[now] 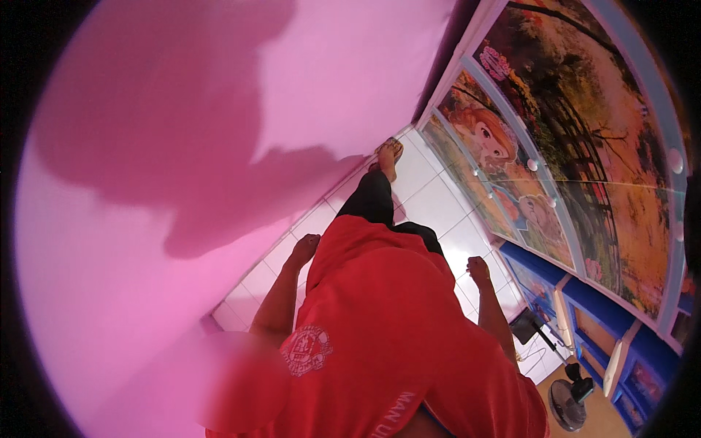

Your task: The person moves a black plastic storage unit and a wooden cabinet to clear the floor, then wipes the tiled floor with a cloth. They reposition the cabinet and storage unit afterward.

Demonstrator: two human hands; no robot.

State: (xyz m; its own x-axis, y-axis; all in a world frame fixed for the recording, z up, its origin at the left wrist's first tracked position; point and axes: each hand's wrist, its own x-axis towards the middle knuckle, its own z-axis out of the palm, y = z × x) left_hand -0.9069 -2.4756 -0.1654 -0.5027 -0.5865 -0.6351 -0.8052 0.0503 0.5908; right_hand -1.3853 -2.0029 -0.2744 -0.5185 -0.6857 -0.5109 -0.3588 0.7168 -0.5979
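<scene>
Both my arms hang at my sides, one on each side of my red shirt (372, 299). My left hand (305, 250) is beside the pink wall, its fingers curled in and nothing seen in them. On the other side, my right hand (478, 271) is held over the white floor tiles, closed like a loose fist, with no object showing in it. The nearest thing to it is the picture-covered cabinet. Below the shirt are my dark trousers (369, 197) and one foot in a sandal (389, 151), set forward on the tiles.
A pink wall (131, 241) with my shadow fills the left. White tiled floor (423, 182) runs ahead to a corner. Along the right stands a tall cabinet (577, 146) with printed doors and round knobs. Behind it are blue shelving (599, 299) and a fan (568, 401).
</scene>
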